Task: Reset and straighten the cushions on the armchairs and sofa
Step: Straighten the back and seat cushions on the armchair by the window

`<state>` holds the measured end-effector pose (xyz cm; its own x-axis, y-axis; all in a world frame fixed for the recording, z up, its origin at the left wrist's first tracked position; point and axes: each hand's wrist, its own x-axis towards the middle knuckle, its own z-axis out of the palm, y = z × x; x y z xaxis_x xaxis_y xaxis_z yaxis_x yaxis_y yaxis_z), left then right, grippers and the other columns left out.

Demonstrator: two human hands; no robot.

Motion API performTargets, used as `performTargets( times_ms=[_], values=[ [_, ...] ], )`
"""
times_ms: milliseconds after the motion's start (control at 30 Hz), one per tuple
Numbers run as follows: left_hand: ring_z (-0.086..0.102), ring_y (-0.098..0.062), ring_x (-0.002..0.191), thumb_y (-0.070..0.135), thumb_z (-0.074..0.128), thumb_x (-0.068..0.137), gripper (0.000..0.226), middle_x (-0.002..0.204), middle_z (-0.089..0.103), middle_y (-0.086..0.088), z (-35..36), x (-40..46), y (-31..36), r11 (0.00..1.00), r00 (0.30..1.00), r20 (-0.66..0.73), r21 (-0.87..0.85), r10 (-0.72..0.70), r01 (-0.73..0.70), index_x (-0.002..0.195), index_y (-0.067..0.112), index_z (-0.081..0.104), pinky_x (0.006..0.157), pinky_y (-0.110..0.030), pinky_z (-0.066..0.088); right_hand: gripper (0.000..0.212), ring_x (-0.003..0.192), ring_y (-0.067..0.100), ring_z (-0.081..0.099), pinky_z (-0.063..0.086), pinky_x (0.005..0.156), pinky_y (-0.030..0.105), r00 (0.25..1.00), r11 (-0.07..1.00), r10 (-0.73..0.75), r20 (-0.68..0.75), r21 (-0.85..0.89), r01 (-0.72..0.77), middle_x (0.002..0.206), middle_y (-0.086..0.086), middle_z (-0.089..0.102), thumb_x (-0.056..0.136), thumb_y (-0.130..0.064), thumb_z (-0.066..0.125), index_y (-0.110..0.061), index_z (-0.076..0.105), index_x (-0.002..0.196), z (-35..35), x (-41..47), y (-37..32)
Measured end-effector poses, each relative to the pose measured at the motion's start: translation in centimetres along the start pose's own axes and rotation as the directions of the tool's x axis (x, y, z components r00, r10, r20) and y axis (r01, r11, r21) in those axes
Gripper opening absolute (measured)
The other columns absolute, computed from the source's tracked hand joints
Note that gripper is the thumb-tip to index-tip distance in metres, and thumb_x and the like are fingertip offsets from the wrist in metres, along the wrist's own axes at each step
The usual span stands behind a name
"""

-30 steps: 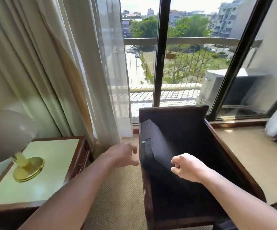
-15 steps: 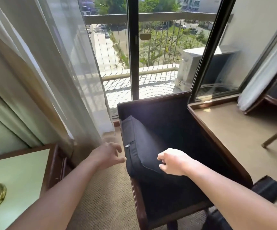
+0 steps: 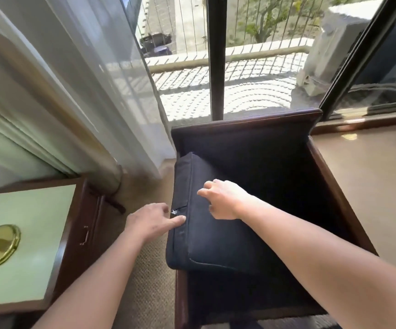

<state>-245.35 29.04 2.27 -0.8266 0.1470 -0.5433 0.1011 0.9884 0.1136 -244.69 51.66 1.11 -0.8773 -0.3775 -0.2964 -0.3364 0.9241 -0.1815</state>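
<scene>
Cushion (image 3: 218, 224) lying tilted along chair's (image 3: 334, 186) left side, overhanging left rail. Left hand (image 3: 149, 222) touching zippered edge, finger extended, not gripping. Right hand (image 3: 223, 200) hovering over cushion top, fingers loosely curled, holding nothing.

- One view only, worn on the head, looking forward and steeply down.
- It sits close above the armchair (image 3: 251, 148), whose seat fills the centre.
- Both forearms enter from the bottom edge.
- The window (image 3: 258, 67) runs across the top, the side table (image 3: 71, 233) low left.
</scene>
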Motion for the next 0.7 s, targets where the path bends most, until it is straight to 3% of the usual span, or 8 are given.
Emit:
performTargets(
  times_ms=[233, 400, 467, 567, 700],
  values=[
    [0.054, -0.024, 0.133, 0.097, 0.049, 0.065, 0.108, 0.146, 0.054, 0.001, 5.0, 2.4, 1.2, 0.963, 0.961, 0.153, -0.105, -0.231, 0.249, 0.144, 0.024, 0.046, 0.101, -0.044, 0.048, 0.078, 0.131, 0.027, 0.043, 0.045, 0.096, 0.043, 0.972, 0.957, -0.225, 0.068, -0.172, 0.234, 0.148, 0.006, 0.038, 0.086, -0.026, 0.063, -0.026, 0.025, 0.154, 1.7, 8.6, 2.3],
    [0.058, -0.024, 0.126, 0.101, 0.063, 0.041, 0.126, 0.140, 0.059, 0.005, 8.5, 3.6, 1.8, 0.832, 0.915, 0.271, -0.395, -0.299, 0.389, 0.141, 0.029, 0.043, 0.103, -0.047, 0.049, 0.082, 0.154, 0.027, 0.006, 0.022, 0.116, 0.052, 0.929, 0.874, -0.317, 0.192, -0.321, 0.365, 0.168, 0.009, 0.009, 0.092, -0.028, 0.062, -0.029, 0.015, 0.159, 4.5, 11.8, 1.9],
    [0.058, -0.026, 0.123, 0.087, 0.077, 0.046, 0.116, 0.137, 0.058, 0.001, 9.7, 3.8, 2.3, 0.765, 0.909, 0.287, -0.495, -0.302, 0.411, 0.136, 0.025, 0.039, 0.102, -0.046, 0.050, 0.082, 0.155, 0.026, 0.000, 0.014, 0.117, 0.056, 0.930, 0.879, -0.299, 0.214, -0.318, 0.356, 0.168, 0.008, 0.006, 0.092, -0.028, 0.061, -0.031, 0.014, 0.160, 5.7, 12.2, 2.1],
    [0.057, -0.022, 0.114, 0.062, 0.090, 0.060, 0.092, 0.131, 0.056, -0.002, 10.1, 4.5, 2.6, 0.704, 0.925, 0.258, -0.601, -0.279, 0.380, 0.125, 0.021, 0.040, 0.094, -0.038, 0.049, 0.088, 0.154, 0.026, 0.004, 0.014, 0.116, 0.058, 0.930, 0.877, -0.291, 0.223, -0.327, 0.353, 0.166, 0.007, 0.013, 0.088, -0.030, 0.067, -0.032, 0.016, 0.159, 5.5, 11.7, 2.3],
    [0.057, -0.022, 0.112, 0.055, 0.090, 0.064, 0.083, 0.125, 0.058, -0.001, 8.4, 3.9, 4.0, 0.786, 0.976, 0.160, -0.580, -0.148, 0.215, 0.121, 0.018, 0.043, 0.094, -0.041, 0.051, 0.089, 0.148, 0.027, 0.019, 0.018, 0.113, 0.057, 0.972, 0.901, -0.206, 0.115, -0.366, 0.234, 0.158, 0.006, 0.025, 0.083, -0.034, 0.073, -0.033, 0.021, 0.156, 3.1, 8.8, 4.0]
  ],
)
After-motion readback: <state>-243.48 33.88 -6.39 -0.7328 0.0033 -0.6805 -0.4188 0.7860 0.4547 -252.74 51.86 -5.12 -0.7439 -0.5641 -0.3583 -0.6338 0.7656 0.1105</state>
